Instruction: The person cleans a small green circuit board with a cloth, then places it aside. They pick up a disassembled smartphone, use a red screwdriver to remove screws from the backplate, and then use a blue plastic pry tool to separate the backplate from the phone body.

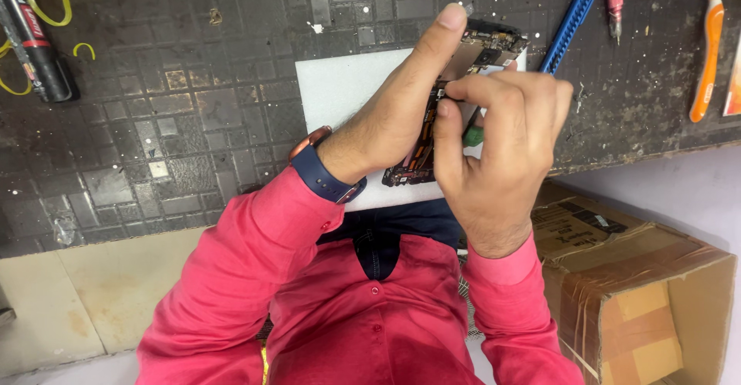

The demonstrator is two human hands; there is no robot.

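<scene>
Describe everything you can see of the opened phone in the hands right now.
The opened phone is a dark slab with its back off, showing circuit board, copper-coloured parts and a camera module near its top end. It is held tilted above the white foam pad, not lying on it. The left hand grips it from the side, one finger stretched along its edge. The right hand covers its middle, pinching a green-handled tool against it. Much of it is hidden.

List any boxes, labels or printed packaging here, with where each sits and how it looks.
Cardboard box: lower right beside the person, brown, open-topped, patched with tan tape.
Box label: on the box's top flap, small, dark.
Marker: upper left on the mat, black barrel with a red printed band.
</scene>
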